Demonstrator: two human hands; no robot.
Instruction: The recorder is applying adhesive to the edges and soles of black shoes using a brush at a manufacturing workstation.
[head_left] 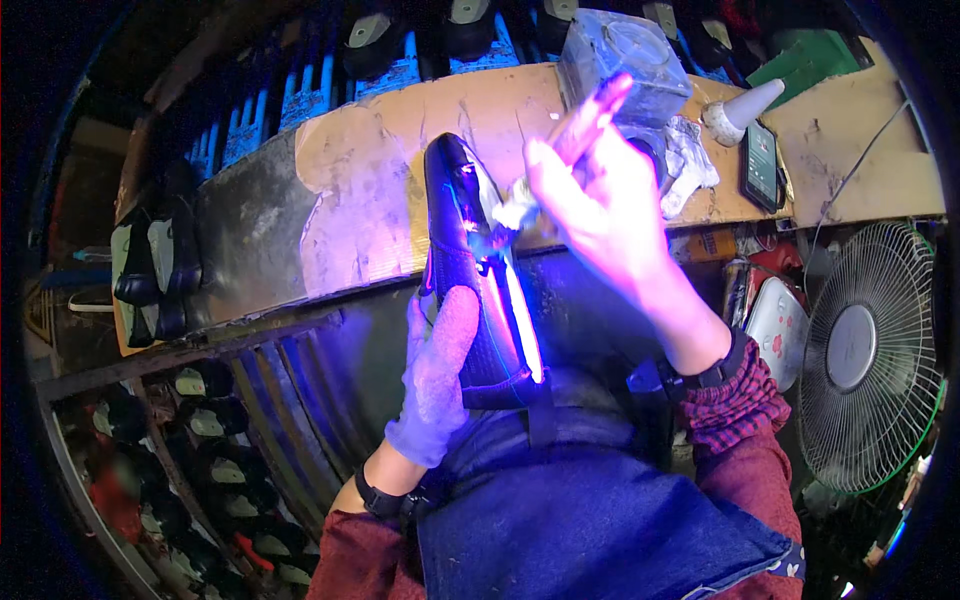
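My left hand (437, 360), in a pale knit glove, grips a black shoe (455, 260) by its side. The shoe is held lengthwise, one end over the bench edge and the other toward my lap. A bright violet-white glare runs along its right side. Above its right edge, my right hand (615, 200) is bare and closed around a small brush-like tool with a pale tip (515, 211). That tip is at the shoe's edge, touching or nearly so. Glare washes out the fingers, so the tool's handle is hard to make out.
A cardboard-covered bench (370, 190) spans the front. On it stand a cloudy plastic container (625, 60), a white cone-tipped bottle (745, 110), a crumpled white cloth (688, 170) and a phone (762, 165). Black shoes (155, 255) sit at left; a fan (865, 355) stands at right.
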